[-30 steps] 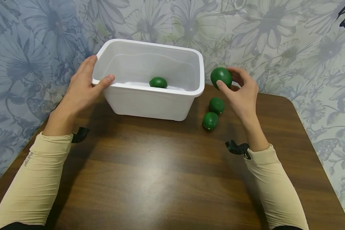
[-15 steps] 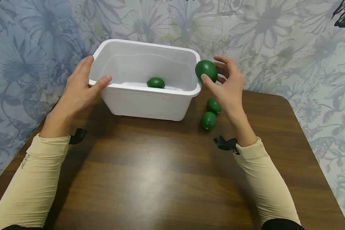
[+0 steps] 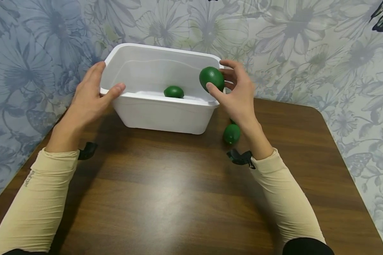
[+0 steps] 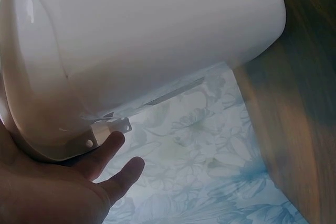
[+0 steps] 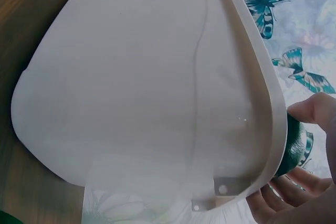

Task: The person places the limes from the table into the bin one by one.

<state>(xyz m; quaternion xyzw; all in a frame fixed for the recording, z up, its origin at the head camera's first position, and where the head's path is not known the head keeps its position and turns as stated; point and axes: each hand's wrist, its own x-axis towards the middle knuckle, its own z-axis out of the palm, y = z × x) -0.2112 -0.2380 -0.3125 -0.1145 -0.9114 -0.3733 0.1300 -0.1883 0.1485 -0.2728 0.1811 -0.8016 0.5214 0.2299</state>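
Observation:
A white plastic bin (image 3: 166, 115) stands at the back of the table, with one green lime (image 3: 173, 91) lying inside on its floor. My left hand (image 3: 90, 94) holds the bin's left end, thumb over the front rim and fingers along the outside; the left wrist view shows two of these fingers (image 4: 123, 177) beneath the rim. Over the bin's right end, my right hand (image 3: 237, 92) holds another lime (image 3: 211, 78) between thumb and fingers. That held lime (image 5: 294, 148) is partly hidden behind the rim in the right wrist view.
On the brown wooden table (image 3: 166, 184), right of the bin, lies a lime (image 3: 231, 134); one more behind it is almost wholly hidden by the right hand. A wall with floral paper (image 3: 293, 53) rises right behind the bin.
My right hand has carried its lime leftward, from beside the bin to over its right end, and now covers most of one lime on the table. The left hand stays on the bin.

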